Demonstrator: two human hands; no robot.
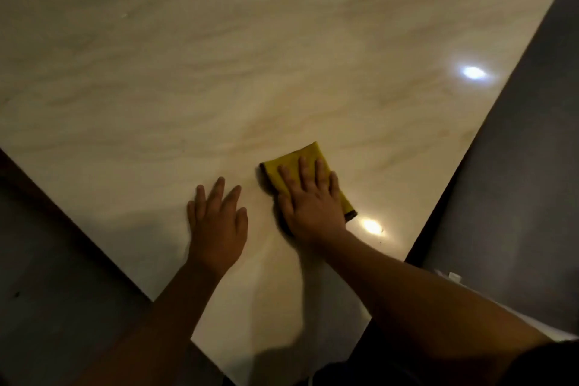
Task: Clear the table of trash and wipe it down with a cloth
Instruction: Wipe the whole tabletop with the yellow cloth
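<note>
No trash visible on the marble-look table [282,56]; wiping stage. Your right hand [313,200], fingers straight, presses the folded yellow cloth [293,163] lower centre. Left hand [217,222] flat, fingers spread. Most surface likely remains.

You are looking at one folded yellow cloth [308,150], one glossy cream marble-patterned table [219,72], and two bare hands: left hand [216,222], right hand [313,207].

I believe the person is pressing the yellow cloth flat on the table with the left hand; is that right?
Not quite: the head view shows the right hand pressing the yellow cloth flat on the table; the left hand holds nothing.
</note>
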